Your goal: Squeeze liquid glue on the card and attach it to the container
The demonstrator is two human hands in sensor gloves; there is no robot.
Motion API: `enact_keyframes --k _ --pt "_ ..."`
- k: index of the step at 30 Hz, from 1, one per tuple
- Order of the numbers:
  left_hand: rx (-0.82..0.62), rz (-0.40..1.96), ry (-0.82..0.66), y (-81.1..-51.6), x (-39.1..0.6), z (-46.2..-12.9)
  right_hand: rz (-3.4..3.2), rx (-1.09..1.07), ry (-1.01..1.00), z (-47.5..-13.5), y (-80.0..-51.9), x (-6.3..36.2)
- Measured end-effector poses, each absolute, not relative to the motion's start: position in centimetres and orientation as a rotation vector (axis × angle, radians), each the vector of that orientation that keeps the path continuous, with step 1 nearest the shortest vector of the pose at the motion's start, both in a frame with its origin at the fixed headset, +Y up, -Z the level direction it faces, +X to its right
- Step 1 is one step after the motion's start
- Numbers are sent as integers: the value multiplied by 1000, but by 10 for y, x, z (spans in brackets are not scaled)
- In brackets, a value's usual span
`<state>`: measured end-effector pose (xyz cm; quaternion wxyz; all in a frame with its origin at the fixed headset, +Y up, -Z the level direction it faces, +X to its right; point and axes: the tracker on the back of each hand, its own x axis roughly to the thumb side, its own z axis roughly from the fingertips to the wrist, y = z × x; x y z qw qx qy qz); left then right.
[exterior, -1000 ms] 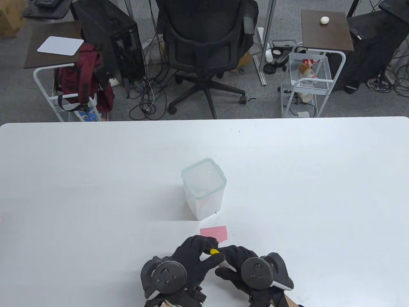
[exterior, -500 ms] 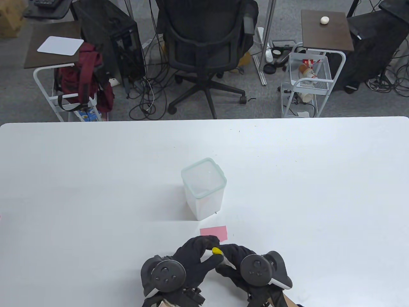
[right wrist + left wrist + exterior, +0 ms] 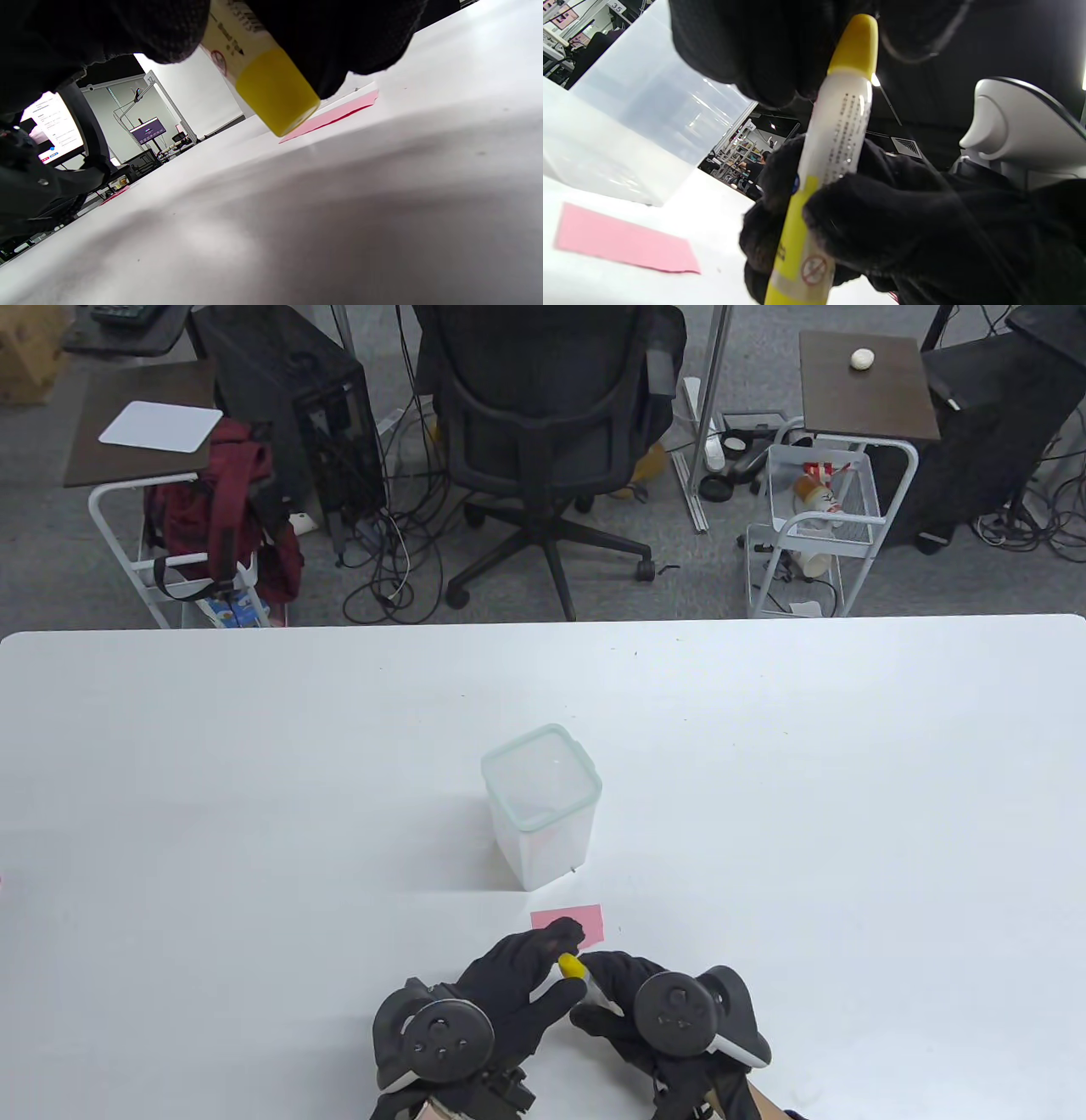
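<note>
A white glue tube (image 3: 835, 144) with a yellow cap (image 3: 570, 965) is upright between my hands near the table's front edge. My right hand (image 3: 612, 988) grips the tube's body; its yellow bottom end (image 3: 275, 99) hangs just above the table in the right wrist view. My left hand (image 3: 553, 960) has its fingers (image 3: 755, 46) around the cap (image 3: 857, 42). The pink card (image 3: 579, 918) lies flat just beyond my fingertips, also in the left wrist view (image 3: 623, 248). The clear lidded container (image 3: 541, 806) stands upright behind the card.
The white table (image 3: 848, 814) stretches wide on both sides of the container. An office chair (image 3: 543, 415), carts and cables stand on the floor beyond the far edge.
My left fingers have stretched forward over the cap toward the card, and the cap shows more. Both hands shifted slightly away from me. Card and container have not moved.
</note>
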<state>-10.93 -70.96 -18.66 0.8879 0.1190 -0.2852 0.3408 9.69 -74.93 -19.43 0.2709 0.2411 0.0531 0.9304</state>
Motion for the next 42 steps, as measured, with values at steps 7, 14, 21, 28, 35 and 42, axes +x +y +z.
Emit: enact_keyframes --k 7,14,21,28,35,42 --pt "241 711 -500 -712 -117 -192 2541 699 138 -192 -749 94" --pt "231 732 -529 -712 -114 -192 2540 659 147 -194 -750 98" --pt "335 743 -418 -703 -129 -194 2566 657 159 -195 -749 99" --pt "389 517 -229 -697 -175 -209 2537 566 141 -200 -748 108" --pt "101 164 -56 -734 -197 -229 2543 551 140 -201 -748 110" --pt "-35 73 -29 -750 -194 -238 2546 538 129 -202 -748 113"
